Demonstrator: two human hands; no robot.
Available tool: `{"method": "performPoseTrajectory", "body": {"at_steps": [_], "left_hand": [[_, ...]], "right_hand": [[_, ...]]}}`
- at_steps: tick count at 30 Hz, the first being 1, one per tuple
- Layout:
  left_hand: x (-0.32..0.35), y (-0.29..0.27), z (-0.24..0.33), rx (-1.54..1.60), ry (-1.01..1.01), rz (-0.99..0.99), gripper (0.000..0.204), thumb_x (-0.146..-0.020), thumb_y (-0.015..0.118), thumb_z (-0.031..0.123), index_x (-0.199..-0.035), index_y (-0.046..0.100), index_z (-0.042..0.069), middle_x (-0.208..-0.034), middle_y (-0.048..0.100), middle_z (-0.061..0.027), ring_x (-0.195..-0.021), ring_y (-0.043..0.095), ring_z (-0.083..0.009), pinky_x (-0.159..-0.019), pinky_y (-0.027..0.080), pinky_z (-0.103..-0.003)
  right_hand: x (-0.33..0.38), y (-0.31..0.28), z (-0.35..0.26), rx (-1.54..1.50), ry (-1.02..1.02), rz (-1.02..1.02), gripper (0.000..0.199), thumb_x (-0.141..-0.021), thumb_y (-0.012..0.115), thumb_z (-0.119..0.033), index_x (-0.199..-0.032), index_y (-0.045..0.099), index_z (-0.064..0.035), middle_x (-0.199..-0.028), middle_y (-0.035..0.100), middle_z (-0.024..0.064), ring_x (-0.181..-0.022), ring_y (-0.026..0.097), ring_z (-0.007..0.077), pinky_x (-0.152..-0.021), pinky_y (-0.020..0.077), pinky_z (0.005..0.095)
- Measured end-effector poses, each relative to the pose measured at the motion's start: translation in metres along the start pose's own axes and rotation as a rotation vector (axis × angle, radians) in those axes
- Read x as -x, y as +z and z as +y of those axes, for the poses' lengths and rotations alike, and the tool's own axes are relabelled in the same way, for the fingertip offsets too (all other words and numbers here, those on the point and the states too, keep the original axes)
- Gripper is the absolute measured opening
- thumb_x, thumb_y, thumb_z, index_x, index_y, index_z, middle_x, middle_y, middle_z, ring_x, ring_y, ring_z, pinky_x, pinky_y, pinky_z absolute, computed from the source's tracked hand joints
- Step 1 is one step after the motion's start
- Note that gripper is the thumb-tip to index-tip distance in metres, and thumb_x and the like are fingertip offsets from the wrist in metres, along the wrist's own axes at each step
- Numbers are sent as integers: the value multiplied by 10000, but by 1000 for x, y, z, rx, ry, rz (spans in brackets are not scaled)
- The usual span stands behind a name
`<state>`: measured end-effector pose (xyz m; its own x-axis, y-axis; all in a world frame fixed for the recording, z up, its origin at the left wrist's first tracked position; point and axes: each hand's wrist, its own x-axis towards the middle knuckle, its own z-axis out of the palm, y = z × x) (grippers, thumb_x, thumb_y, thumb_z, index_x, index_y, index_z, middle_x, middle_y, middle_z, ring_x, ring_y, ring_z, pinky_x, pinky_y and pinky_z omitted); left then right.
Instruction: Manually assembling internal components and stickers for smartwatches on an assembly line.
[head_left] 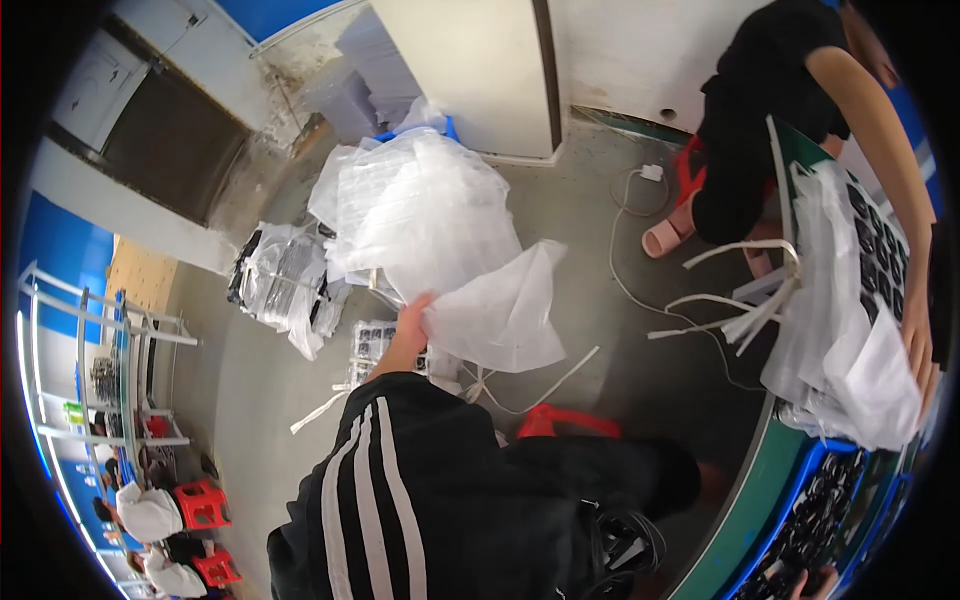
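Observation:
My left hand [413,322], at the end of a black sleeve with white stripes, reaches out across the middle. Its fingers are closed on the near edge of a translucent white plastic sheet [505,310]. That sheet hangs off a tall pile of similar white sheeting [425,195]. Below the hand lies a bundle of black parts in clear packing [375,342], with pale straps around it. At the lower right edge, the fingertips of what appears to be my right hand [818,582] show by a blue tray of small black parts [800,525]. Most of that hand is cut off.
A co-worker [775,90] at the right leans over white-wrapped packs of black parts [840,300] on a green table [735,520]. Loose straps [740,320] hang off its edge. Another wrapped bundle [285,280] stands left of the pile. A white cable [618,265] crosses the floor.

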<state>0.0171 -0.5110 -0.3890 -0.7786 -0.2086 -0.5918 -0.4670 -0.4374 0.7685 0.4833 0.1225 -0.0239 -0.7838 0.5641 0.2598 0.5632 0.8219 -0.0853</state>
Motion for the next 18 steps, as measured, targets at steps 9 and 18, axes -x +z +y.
{"method": "performPoseTrajectory", "body": {"at_steps": [9, 18], "left_hand": [[-101, -14, 142, 265, 192, -27, 545, -855, 642, 399, -1275, 537, 68, -1257, 575, -130, -1140, 557, -293, -912, 484, -502], [-174, -52, 142, -82, 182, 471, 702, -795, 631, 485, -1266, 515, -21, -1273, 543, -187, -1101, 557, -357, -877, 489, -539]], "right_hand": [[0, 12, -6, -15, -39, -72, 288, -851, 734, -143, -1047, 608, 27, -898, 653, 121, -745, 609, 174, -643, 517, 274], [-12, 25, -27, -202, 329, -173, 356, -716, 742, -42, -1042, 601, -11, -1048, 593, 171, -987, 591, 351, -866, 477, 366]]}}
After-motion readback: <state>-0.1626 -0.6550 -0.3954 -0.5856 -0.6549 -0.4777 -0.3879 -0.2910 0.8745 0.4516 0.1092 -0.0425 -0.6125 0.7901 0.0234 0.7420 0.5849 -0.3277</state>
